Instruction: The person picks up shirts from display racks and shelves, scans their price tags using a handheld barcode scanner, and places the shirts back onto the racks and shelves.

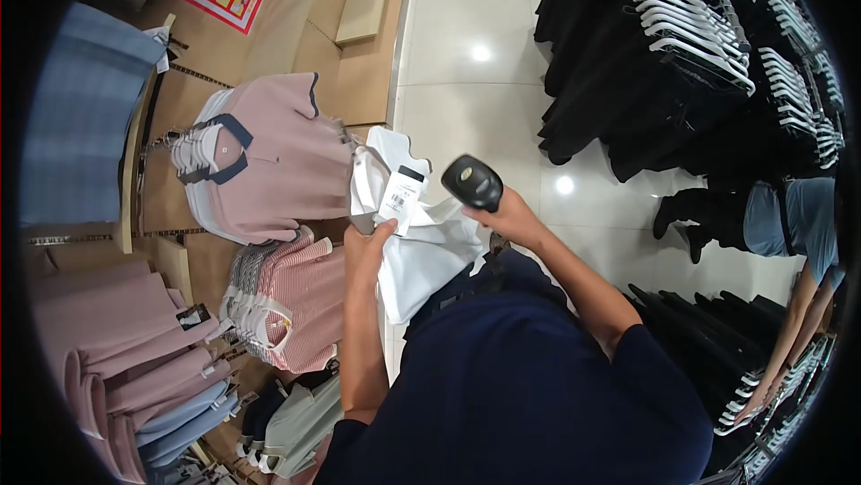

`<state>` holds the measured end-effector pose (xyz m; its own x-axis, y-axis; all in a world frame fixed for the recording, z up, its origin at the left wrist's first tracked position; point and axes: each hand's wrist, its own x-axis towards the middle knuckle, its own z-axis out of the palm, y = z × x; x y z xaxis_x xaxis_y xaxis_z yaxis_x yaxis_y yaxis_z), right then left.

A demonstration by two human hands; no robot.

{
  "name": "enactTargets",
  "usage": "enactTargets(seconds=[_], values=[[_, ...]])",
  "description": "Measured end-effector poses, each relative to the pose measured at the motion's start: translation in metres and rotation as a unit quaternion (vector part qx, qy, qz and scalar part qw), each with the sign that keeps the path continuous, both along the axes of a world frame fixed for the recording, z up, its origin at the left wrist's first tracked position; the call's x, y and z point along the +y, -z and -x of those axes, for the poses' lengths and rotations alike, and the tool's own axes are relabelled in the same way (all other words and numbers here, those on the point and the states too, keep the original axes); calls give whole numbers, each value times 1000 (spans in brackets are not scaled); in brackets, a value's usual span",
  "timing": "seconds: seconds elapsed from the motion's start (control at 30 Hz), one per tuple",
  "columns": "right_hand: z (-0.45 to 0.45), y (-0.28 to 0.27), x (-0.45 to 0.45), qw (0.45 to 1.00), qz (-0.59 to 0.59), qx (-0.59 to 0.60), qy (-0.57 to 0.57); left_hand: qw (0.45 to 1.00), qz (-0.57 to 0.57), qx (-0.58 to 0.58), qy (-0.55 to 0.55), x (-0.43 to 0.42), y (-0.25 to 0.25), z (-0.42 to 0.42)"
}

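Observation:
My left hand (pixel 366 243) is closed on a white tag (pixel 402 196) with a black top and a printed barcode, its thumb on the tag's lower end. Around and below the tag hangs a white shirt (pixel 421 265), close against my body. In my right hand (pixel 509 218) is a black handheld barcode scanner (pixel 473 183), its rounded head up and a short way to the right of the tag. The scanner's handle is mostly hidden by its head and my fingers.
Pink polo shirts (pixel 285 155) and red-striped shirts (pixel 305 301) hang on the left wall, near folded pink clothes (pixel 126 323). Black garments (pixel 601 63) on white hangers (pixel 695 27) fill racks at right. Another person (pixel 789 220) reaches toward a lower rack. Between lies glossy tiled floor (pixel 466 108).

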<state>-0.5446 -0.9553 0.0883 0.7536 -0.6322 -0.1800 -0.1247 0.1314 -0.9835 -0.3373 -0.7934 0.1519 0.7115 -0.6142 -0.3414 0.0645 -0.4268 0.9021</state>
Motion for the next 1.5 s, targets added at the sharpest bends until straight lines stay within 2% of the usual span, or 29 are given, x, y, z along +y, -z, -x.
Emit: enactTargets(seconds=[0.03,0.07,0.1,0.2,0.37,0.57,0.67,0.73,0.77,0.87,0.93,1.07,1.17,1.27,1.37,1.5], values=[[7,7,5,999,43,-15,-5,997,-69,-22,27,-1,-13,-2],[12,7,9,996,86,-31,-8,995,-66,-39,60,0,-10,-8],[19,5,10,994,82,-11,-72,992,-65,-55,95,2,-5,-15],[25,-19,10,949,231,50,-211,978,-96,-85,164,1,-11,-22],[22,-44,11,905,327,71,-263,968,-118,-59,214,1,-10,-27],[21,-30,8,896,334,84,-281,959,-136,-108,224,12,9,-31],[24,-32,8,904,321,95,-267,972,-91,-39,214,16,7,-27],[23,-12,9,914,328,94,-220,966,-39,-78,245,23,21,-37],[23,-7,9,924,305,110,-203,957,-102,-125,242,27,19,-40],[25,4,16,955,222,126,-152,967,-128,-79,203,40,-9,-41],[28,14,21,978,173,47,-107,980,-89,-68,167,63,8,-55],[37,53,28,994,83,34,-69,992,-84,-72,59,100,6,-60],[31,53,30,993,70,49,-76,994,-63,-83,-44,130,13,-63],[20,46,26,989,29,99,-103,982,-90,-134,-99,153,6,-67],[2,43,21,985,45,107,-131,963,-89,-174,-184,197,43,-86],[-38,30,17,975,73,92,-187,934,-67,-258,-238,235,42,-95]])
